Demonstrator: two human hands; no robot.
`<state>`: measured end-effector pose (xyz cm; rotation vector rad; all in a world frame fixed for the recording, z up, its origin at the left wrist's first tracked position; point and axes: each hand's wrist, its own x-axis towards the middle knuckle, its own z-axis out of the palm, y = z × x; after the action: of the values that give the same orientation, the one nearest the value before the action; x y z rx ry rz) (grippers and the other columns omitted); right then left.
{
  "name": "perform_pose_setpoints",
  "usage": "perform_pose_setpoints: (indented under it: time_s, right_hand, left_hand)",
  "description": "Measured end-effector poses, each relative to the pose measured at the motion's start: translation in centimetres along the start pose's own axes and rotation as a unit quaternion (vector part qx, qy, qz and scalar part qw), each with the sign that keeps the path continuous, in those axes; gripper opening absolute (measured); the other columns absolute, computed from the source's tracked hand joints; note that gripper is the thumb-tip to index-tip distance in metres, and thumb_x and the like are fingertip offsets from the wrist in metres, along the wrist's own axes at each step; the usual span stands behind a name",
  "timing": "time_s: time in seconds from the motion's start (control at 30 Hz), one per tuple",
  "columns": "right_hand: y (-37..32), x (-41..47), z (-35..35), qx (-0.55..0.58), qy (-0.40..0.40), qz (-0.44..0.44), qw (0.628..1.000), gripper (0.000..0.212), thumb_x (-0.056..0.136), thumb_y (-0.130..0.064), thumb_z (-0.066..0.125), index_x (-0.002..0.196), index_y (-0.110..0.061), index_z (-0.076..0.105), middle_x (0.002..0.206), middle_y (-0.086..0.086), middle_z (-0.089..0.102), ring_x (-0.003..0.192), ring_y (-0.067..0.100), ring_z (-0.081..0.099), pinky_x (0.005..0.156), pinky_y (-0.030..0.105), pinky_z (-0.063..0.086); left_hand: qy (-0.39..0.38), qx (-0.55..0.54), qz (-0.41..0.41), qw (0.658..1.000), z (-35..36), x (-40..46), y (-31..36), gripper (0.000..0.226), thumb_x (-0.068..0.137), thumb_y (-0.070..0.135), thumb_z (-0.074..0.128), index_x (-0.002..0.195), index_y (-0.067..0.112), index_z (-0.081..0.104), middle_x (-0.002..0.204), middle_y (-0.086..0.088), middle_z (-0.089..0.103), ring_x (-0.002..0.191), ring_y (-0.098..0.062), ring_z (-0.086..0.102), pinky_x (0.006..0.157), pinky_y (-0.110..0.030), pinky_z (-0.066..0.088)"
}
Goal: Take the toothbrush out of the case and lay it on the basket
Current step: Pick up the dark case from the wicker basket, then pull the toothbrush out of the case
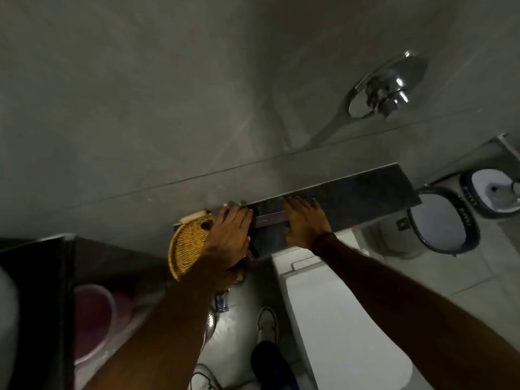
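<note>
A dark, long toothbrush case lies along a grey stone shelf fixed to the wall. My left hand covers the case's left end, and my right hand lies over its right end with the fingers pointing at the wall. Both hands hold the case between them. A round wicker basket sits at the shelf's left end, partly under my left wrist. No toothbrush shows, and I cannot tell whether the case lid is open.
A pale bar rests at the basket's far rim. Below the shelf stands a white toilet cistern. A chrome fitting sticks out of the wall up right. A pink bucket is at lower left, and round mats lie at right.
</note>
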<state>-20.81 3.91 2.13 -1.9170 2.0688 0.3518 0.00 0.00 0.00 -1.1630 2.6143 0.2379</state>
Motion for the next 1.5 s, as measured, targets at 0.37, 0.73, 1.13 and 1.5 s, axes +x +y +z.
perform_pose_setpoints:
  time_s: [0.37,0.73,1.13,1.5]
  right_hand:
    - [2.4,5.4,4.3,-0.085,-0.016,-0.087,0.992,0.043,0.087,-0.022,0.066,0.129,-0.015,0.063,0.136,0.009,0.054,0.128,0.032,0.05,0.101,0.046,0.045]
    - [-0.9,-2.4,-3.4,0.019,0.105,-0.061,0.992,0.046,0.087,-0.029,0.07,0.132,-0.024,0.063,0.138,0.002,0.059,0.127,0.027,0.055,0.108,0.045,0.042]
    - [-18.1,-12.4,-9.2,0.719,0.062,0.135,0.679,0.07,0.082,-0.016,0.082,0.137,-0.029,0.041,0.13,0.014,0.064,0.091,0.019,0.071,0.075,0.041,0.063]
    - [-27.0,-15.7,-15.6,0.79,0.095,0.105,0.597,0.085,0.084,0.003,0.076,0.146,-0.037,0.034,0.123,0.027,0.068,0.092,0.032,0.076,0.066,0.037,0.067]
  left_hand:
    - [-0.052,-0.004,-0.029,0.998,3.8,6.5,1.8,0.061,0.089,0.021,0.069,0.146,0.013,0.048,0.148,-0.012,0.047,0.135,-0.03,0.045,0.119,-0.041,0.034]
    - [0.108,-0.684,-0.224,0.686,-3.5,-4.1,-0.1,0.028,0.092,0.008,0.073,0.119,0.013,0.074,0.103,-0.007,0.08,0.083,-0.016,0.081,0.067,-0.018,0.062]
    - [0.178,-0.781,-0.256,0.541,-8.0,-24.8,-6.3,0.029,0.09,0.001,0.072,0.119,-0.005,0.072,0.102,-0.023,0.08,0.088,-0.034,0.08,0.07,-0.025,0.067]
    - [0.227,-0.847,-0.205,0.435,-9.6,-33.3,-9.4,0.021,0.097,-0.003,0.062,0.105,0.01,0.076,0.097,-0.004,0.084,0.096,-0.029,0.081,0.073,-0.025,0.065]
